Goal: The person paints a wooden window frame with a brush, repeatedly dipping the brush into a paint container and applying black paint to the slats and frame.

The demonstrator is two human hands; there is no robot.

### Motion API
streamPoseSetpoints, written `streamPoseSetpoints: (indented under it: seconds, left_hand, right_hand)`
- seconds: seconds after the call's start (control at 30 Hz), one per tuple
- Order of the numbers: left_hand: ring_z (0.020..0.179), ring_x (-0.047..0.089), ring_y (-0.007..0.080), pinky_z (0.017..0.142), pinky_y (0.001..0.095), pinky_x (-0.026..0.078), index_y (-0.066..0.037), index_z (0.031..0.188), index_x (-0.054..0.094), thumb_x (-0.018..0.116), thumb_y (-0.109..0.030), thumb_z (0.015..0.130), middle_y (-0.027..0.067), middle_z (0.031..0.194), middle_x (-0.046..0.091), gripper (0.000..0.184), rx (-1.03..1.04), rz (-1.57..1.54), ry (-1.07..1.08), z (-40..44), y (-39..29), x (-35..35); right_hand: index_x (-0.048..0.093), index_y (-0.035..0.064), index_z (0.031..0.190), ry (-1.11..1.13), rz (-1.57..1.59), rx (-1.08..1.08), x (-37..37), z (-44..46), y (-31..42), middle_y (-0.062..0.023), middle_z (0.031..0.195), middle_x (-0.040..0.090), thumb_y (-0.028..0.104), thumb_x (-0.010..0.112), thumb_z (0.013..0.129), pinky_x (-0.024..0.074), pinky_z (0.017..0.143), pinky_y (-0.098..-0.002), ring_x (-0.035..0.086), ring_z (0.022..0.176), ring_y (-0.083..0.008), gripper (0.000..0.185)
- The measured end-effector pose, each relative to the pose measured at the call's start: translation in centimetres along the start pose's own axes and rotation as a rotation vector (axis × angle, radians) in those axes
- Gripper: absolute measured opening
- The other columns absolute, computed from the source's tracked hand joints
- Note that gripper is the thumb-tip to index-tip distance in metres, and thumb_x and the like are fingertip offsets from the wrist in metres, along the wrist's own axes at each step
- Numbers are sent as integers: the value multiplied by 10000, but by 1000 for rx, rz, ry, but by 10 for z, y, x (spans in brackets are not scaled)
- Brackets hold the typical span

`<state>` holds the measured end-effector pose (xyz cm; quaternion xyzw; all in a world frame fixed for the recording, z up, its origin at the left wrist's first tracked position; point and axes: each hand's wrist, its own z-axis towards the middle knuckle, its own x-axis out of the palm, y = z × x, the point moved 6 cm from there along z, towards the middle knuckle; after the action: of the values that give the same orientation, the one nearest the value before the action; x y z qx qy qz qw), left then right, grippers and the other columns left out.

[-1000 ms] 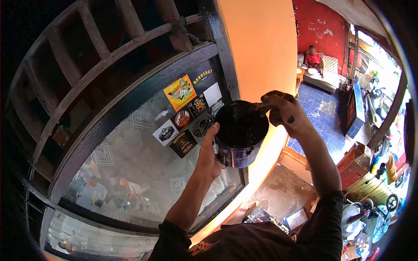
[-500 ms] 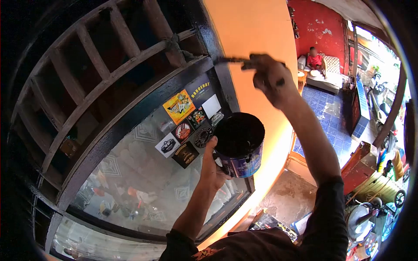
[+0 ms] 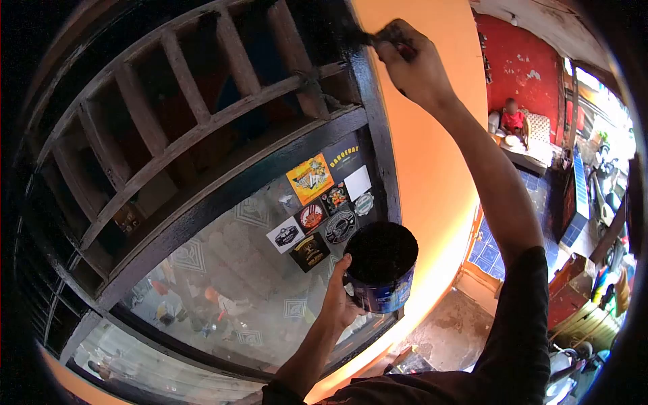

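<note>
My left hand (image 3: pixel 344 290) grips a paint can (image 3: pixel 385 297) with a blue printed label, its thumb over the rim. Dark paint (image 3: pixel 381 251) coats the can's inside and rim. Higher up, my right hand (image 3: pixel 415 64) is closed around a paintbrush (image 3: pixel 370 38), whose dark bristles meet the upper part of the dark window frame (image 3: pixel 383 145), beside the orange wall (image 3: pixel 422 145). Dark smudges mark the right hand. Most of the brush handle is hidden by the fingers.
Several stickers (image 3: pixel 310 179) cover the window glass (image 3: pixel 226 270). Wooden slats (image 3: pixel 185 74) run above it. At the right, a person in red (image 3: pixel 513 123) sits on a sofa (image 3: pixel 538 128) near a red wall (image 3: pixel 516 61). Cluttered items stand lower right.
My right hand and the brush have moved up along the frame. The view has shifted, and the can now appears lower and slightly further right.
</note>
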<state>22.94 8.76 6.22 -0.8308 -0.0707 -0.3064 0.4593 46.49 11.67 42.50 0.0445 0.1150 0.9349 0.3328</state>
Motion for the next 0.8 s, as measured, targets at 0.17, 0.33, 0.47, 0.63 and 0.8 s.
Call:
streamPoseSetpoints:
  seconds: [0.17, 0.33, 0.47, 0.63, 0.8]
  left_hand:
    - [1430, 278, 454, 1057, 765, 128, -104, 1533, 199, 669, -636, 798, 168, 1588, 252, 1022, 3, 0, -25, 4, 3, -8]
    - [1434, 280, 452, 1070, 744, 99, -162, 1531, 274, 629, -632, 837, 178, 1576, 315, 911, 48, -11, 53, -1, 1, -6]
    - [1437, 255, 472, 1067, 746, 90, -164, 1544, 220, 623, -634, 838, 187, 1599, 254, 939, 57, -23, 90, -1, 4, -15]
    - [1443, 219, 496, 1075, 739, 83, -173, 1560, 115, 635, -630, 832, 201, 1622, 166, 1005, 37, 4, -8, -3, 6, -23]
    - [1439, 222, 500, 1080, 739, 86, -177, 1560, 104, 662, -609, 827, 208, 1614, 177, 1017, 11, 15, 62, 15, 13, -30]
  right_hand:
    - [600, 33, 957, 122, -180, -56, -10, 28, 8, -19, 738, 577, 205, 569, 939, 440, 633, -261, 516, 662, -88, 175]
    - [603, -13, 822, 111, -34, 69, -7, 98, 34, -102, 650, 587, 160, 508, 920, 454, 586, -356, 535, 586, -178, 220]
    - [588, -13, 866, 36, 73, -57, -7, 126, 37, -98, 693, 590, 150, 530, 958, 464, 608, -341, 543, 623, -175, 196]
    - [565, -7, 961, -66, -3, -162, -3, 96, 22, -88, 796, 589, 136, 563, 962, 471, 662, -316, 548, 719, -155, 143]
    - [607, 40, 950, 39, 24, 59, -5, 49, -7, -15, 738, 582, 218, 559, 934, 430, 610, -256, 505, 642, -85, 186]
